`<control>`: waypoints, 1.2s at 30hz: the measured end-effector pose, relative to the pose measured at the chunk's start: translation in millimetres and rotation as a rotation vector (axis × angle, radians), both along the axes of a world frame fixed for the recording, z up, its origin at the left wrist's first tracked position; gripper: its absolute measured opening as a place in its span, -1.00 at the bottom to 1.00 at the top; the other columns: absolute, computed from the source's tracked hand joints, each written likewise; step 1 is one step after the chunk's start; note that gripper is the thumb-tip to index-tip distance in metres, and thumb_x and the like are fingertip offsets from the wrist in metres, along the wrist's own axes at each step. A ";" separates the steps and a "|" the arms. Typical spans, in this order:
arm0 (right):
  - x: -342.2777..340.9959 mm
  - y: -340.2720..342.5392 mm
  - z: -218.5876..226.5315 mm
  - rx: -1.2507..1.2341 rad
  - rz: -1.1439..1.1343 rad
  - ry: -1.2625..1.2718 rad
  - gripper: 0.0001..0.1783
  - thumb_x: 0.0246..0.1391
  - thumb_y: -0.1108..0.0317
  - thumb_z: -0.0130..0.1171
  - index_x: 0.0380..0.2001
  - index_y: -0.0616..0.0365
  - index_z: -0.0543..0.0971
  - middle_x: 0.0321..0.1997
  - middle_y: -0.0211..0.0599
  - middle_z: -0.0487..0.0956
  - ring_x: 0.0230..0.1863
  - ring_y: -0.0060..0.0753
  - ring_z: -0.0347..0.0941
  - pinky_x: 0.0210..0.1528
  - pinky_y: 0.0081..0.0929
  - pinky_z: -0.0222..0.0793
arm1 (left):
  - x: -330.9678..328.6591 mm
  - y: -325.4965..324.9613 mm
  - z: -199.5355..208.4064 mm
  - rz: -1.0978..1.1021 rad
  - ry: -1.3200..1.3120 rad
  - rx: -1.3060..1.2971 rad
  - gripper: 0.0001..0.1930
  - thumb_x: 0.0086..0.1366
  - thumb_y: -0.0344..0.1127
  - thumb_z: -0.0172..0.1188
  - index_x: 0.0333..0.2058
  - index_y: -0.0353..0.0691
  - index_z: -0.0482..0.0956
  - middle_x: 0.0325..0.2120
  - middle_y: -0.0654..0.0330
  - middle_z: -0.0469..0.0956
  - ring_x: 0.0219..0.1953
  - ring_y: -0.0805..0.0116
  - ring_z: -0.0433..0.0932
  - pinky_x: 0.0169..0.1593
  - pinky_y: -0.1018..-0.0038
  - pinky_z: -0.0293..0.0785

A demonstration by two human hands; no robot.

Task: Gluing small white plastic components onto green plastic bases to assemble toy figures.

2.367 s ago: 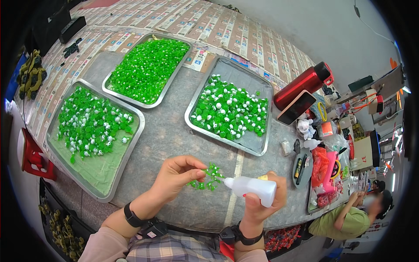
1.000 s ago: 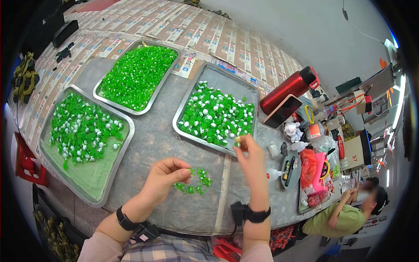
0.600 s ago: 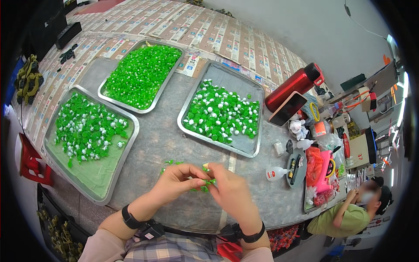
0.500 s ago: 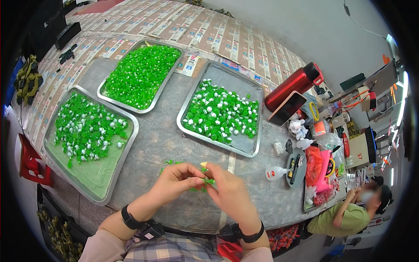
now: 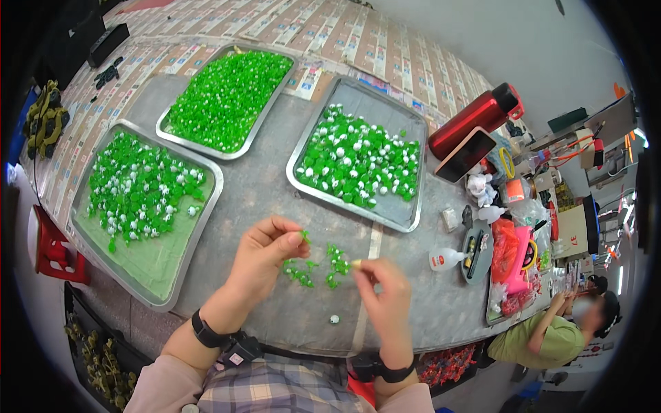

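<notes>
One green sprig [image 5: 305,237]: in our left hand's [image 5: 258,258] pinching grip, nearer us than the rightmost tray [image 5: 375,103]
Right hand [image 5: 387,292]: grip closed? We cannot tell
Sprig work: probably positioning; next calls for steadiness

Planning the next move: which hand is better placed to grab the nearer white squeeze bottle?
Probably the right hand: it's closer to that white squeeze bottle, with nothing clearly visible in its grasp, while the left hand pinches a small green piece.
</notes>
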State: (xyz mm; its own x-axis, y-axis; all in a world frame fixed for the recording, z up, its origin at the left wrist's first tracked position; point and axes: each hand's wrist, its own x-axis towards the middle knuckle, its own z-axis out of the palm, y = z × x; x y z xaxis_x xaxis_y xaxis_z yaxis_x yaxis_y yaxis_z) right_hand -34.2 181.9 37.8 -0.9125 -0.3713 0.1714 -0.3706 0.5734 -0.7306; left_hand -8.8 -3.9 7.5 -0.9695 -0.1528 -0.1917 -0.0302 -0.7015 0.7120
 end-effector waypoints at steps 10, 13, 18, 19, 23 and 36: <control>40.2 11.8 -14.5 0.221 0.301 -0.195 -0.77 -0.19 0.44 0.10 -0.35 0.10 0.42 -0.41 -0.30 0.38 -0.44 -0.30 0.38 -0.41 -0.50 0.30 | 1.3 -0.6 0.0 -0.012 -0.023 0.007 -0.89 0.06 -0.38 0.09 -0.42 -0.23 0.38 -0.54 0.24 0.45 -0.49 0.47 0.44 -0.38 0.54 0.41; 24.2 15.0 -11.0 -0.106 0.102 -0.233 -0.68 -0.20 0.53 0.09 -0.26 0.15 0.38 -0.36 -0.30 0.43 -0.38 -0.43 0.41 -0.36 -0.56 0.31 | 0.2 0.1 -2.0 -0.078 -0.015 0.024 -0.89 0.06 -0.39 0.09 -0.41 -0.25 0.40 -0.53 0.24 0.46 -0.49 0.48 0.45 -0.37 0.57 0.41; 13.7 0.0 -4.7 -0.509 0.078 -0.401 -0.56 -0.20 0.61 0.07 -0.15 0.22 0.30 -0.27 -0.23 0.46 -0.28 -0.52 0.40 -0.25 -0.60 0.30 | 5.4 -1.4 -7.5 -0.348 0.038 0.061 -0.89 0.06 -0.41 0.10 -0.41 -0.28 0.43 -0.52 0.22 0.48 -0.48 0.51 0.45 -0.37 0.60 0.39; 13.4 -2.0 -4.9 -0.496 0.103 -0.373 -0.55 -0.19 0.61 0.07 -0.13 0.22 0.28 -0.26 -0.22 0.46 -0.28 -0.50 0.40 -0.23 -0.59 0.30 | 5.1 -0.2 -5.4 -0.386 0.056 0.048 -0.89 0.06 -0.41 0.09 -0.42 -0.28 0.43 -0.51 0.22 0.48 -0.48 0.51 0.45 -0.37 0.60 0.39; 15.7 -12.8 0.5 -0.609 0.091 -0.485 -0.51 -0.17 0.63 0.04 -0.09 0.22 0.23 -0.27 -0.22 0.45 -0.23 -0.46 0.40 -0.17 -0.58 0.29 | 5.3 4.6 -0.5 -0.472 0.084 0.003 -0.91 0.06 -0.42 0.09 -0.42 -0.29 0.45 -0.48 0.20 0.49 -0.46 0.51 0.45 -0.36 0.60 0.40; 15.3 -18.2 -1.3 -0.738 0.052 -0.483 -0.53 -0.15 0.63 0.03 -0.10 0.21 0.21 -0.20 -0.16 0.41 -0.24 -0.45 0.39 -0.16 -0.57 0.29 | 6.1 4.4 0.9 -0.481 0.076 0.047 -0.90 0.04 -0.42 0.10 -0.44 -0.30 0.44 -0.47 0.16 0.48 -0.43 0.46 0.46 -0.35 0.57 0.42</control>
State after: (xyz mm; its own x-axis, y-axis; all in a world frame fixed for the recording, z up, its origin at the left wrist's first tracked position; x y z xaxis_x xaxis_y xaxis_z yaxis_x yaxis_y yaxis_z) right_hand -19.0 163.7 36.6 -0.9324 -0.3610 -0.0164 0.0620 -0.1152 -0.9914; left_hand -2.6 0.5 8.4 -0.9395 0.3232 -0.1133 -0.3078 -0.6519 0.6930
